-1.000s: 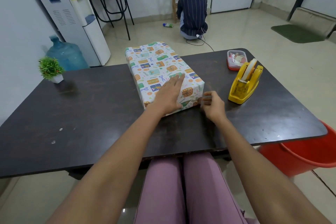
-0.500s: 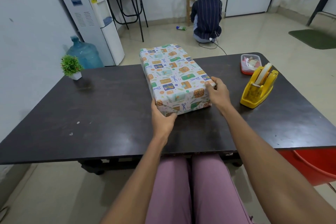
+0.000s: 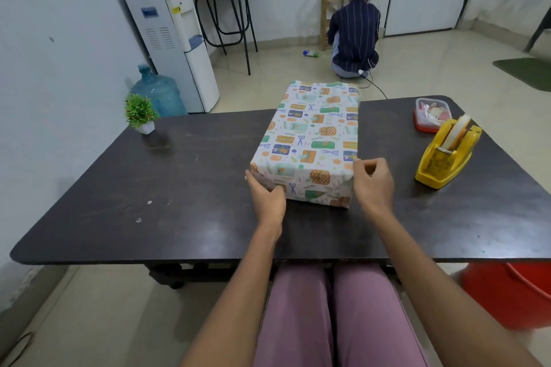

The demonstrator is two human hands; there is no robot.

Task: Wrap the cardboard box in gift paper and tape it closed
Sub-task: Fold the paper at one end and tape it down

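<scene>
The wrapped box [image 3: 310,143] lies flat on the dark desk [image 3: 185,188], its long axis running away from me toward the far edge, with the far end leaning slightly to my right. Its near short end faces me, and the patterned paper covers every side I can see.

My left hand [image 3: 267,201] is at the box's near left corner, fingers curled round that corner in a grip on the paper. My right hand [image 3: 372,180] is at the near right corner, thumb and fingers pinching the paper at the top edge there.

Right of the box, well apart from it, stands a yellow tape dispenser [image 3: 447,155], and beyond the dispenser a small red-lidded container [image 3: 430,115]. Far to the left of the box, near the desk's far edge, sits a little potted plant [image 3: 140,113].
</scene>
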